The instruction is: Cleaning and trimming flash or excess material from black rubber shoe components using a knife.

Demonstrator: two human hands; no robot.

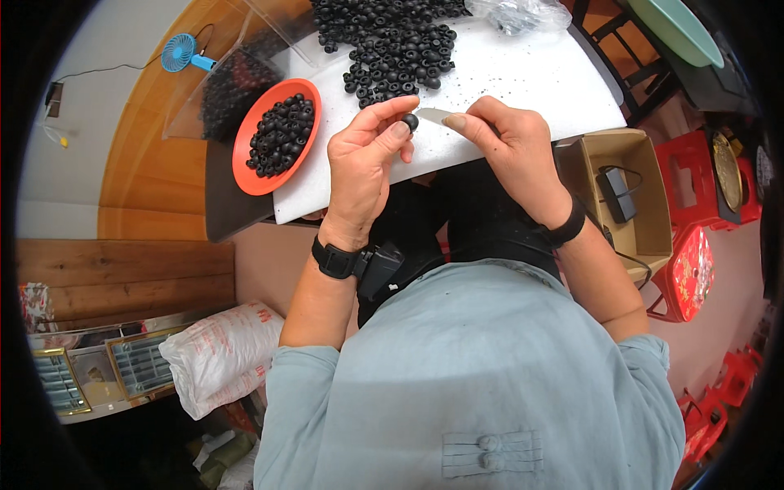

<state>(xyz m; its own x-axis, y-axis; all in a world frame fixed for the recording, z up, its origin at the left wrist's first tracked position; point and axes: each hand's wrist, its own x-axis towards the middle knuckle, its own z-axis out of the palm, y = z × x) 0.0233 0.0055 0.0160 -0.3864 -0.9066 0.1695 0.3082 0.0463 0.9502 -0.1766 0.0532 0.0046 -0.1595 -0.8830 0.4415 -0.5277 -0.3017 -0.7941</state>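
Left hand (363,155) pinches a black bead (411,122); right hand (514,147) grips a knife (431,116), tip close by, contact hard to tell. Orange bowl (304,91) holds more beads (282,137).

The ball (410,122) at the fingertips of the left hand (367,159) is black; the blade (433,115) at the fingertips of the right hand (516,145) is silvery grey; the board (543,98) beneath both hands is white; the heap of beads (400,59) beyond them is black; the bowl (263,104) left of the left hand is orange-red, the pieces (282,139) in it black; the fan (177,52) farther left is bright blue; right of the right hand, the box (648,159) is tan and the adapter (616,196) inside it black; the round stool (690,273) farther right is red with a pale floral pattern; the wristband (333,258) behind the left hand is black.
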